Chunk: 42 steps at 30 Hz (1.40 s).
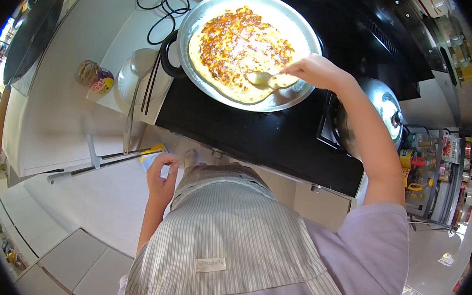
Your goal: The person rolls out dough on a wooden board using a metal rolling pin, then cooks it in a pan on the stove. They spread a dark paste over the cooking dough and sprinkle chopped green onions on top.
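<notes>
My right hand grips a spoon over the right side of a wide metal pan on the black stove. The spoon's bowl rests against a pale, round flatbread lying in the pan. Glossy reddish-brown sauce coats most of the flatbread's middle, while its lower rim is bare. Strong glare washes out the pan's upper right. Low at my left side, beside the apron, hangs my left hand. Its fingers are loosely curled, the thumb stands apart, and nothing shows in it.
Left of the pan's black handle are a ladle on a plate, dark chopsticks and a jar. A black cable lies behind them. A lidded pot stands on the right, near a bottle rack.
</notes>
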### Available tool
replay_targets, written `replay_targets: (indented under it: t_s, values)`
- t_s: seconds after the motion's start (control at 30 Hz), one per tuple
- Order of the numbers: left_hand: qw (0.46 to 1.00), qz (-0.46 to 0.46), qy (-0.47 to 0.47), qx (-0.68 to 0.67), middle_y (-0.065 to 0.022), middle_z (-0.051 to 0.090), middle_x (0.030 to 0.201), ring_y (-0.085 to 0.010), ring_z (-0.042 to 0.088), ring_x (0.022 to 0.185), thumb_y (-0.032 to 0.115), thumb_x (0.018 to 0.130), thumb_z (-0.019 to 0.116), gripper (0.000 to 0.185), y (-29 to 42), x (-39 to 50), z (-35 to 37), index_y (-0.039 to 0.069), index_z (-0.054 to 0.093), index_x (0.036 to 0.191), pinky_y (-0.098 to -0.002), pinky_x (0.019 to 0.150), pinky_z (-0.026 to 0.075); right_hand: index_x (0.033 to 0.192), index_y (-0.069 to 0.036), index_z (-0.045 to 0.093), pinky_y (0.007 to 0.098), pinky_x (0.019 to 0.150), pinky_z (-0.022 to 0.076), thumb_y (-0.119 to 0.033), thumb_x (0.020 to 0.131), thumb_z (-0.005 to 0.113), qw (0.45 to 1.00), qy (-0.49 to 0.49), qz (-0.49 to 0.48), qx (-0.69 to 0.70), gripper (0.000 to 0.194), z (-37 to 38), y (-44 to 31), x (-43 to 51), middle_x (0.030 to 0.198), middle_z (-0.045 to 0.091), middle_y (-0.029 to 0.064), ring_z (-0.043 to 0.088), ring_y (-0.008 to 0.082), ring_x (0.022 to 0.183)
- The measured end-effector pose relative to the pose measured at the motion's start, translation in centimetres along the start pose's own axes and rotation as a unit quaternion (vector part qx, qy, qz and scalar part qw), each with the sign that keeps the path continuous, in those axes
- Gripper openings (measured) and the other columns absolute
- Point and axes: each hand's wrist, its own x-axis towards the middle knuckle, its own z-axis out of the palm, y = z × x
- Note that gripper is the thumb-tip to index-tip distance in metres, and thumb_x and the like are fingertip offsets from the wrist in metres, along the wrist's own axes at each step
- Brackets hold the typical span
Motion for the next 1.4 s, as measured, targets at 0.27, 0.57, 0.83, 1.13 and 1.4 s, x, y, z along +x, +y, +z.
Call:
replay_targets:
  t_s: [0.27,0.57,0.83,1.13,1.4]
  values:
    - [1.0,-0.009,-0.006,-0.012,-0.0067,0.061,0.084,-0.0158,0.056,0.078,0.001,0.086,0.059,0.004,-0.7,-0.1,1.1,0.001,0.059,0.09,-0.0267,0.074,0.045,0.11,-0.016,0.071,0.0317,0.074,0.0544,-0.019,0.093,0.057,0.99,0.107,0.082,-0.049,0.022,-0.7,2.2,-2.9,0.09,0.071,0.0105,0.068,0.0206,0.074]
    - [0.999,-0.005,-0.028,-0.02,-0.0068,0.061,0.084,-0.0162,0.055,0.077,0.0,0.085,0.059,0.006,-0.6,1.1,1.8,0.002,0.06,0.09,-0.0265,0.073,0.044,0.113,-0.015,0.07,0.035,0.083,0.052,-0.024,0.097,0.053,0.986,0.089,0.137,0.039,0.025,-1.0,2.6,-3.1,0.101,0.07,0.0115,0.067,0.023,0.088]
    - [0.999,-0.011,-0.021,-0.029,-0.007,0.061,0.084,-0.0167,0.055,0.077,0.001,0.084,0.059,0.006,-0.9,1.4,1.2,0.001,0.06,0.09,-0.0267,0.073,0.044,0.114,-0.018,0.069,0.0342,0.086,0.0508,-0.025,0.097,0.052,0.995,-0.002,0.09,0.037,0.025,-0.1,0.8,-4.5,0.104,0.069,0.0117,0.066,0.021,0.093]
    - [1.0,0.009,-0.018,-0.021,-0.0068,0.061,0.084,-0.0165,0.056,0.077,0.002,0.085,0.059,0.005,-0.9,1.9,0.7,0.001,0.06,0.09,-0.027,0.072,0.044,0.108,-0.017,0.071,0.0373,0.071,0.0539,-0.023,0.098,0.049,0.995,0.054,0.072,-0.032,0.025,0.9,0.3,-6.0,0.084,0.07,0.0113,0.068,0.0238,0.073]
    - [0.999,0.02,-0.028,-0.027,-0.0073,0.061,0.083,-0.0178,0.055,0.075,0.003,0.085,0.06,0.005,-1.2,3.1,0.0,0.001,0.06,0.089,-0.0275,0.07,0.044,0.108,-0.016,0.071,0.0358,0.07,0.0539,-0.018,0.094,0.053,0.993,0.053,0.103,0.012,0.023,1.2,-1.1,-7.1,0.084,0.07,0.0112,0.068,0.0249,0.072]
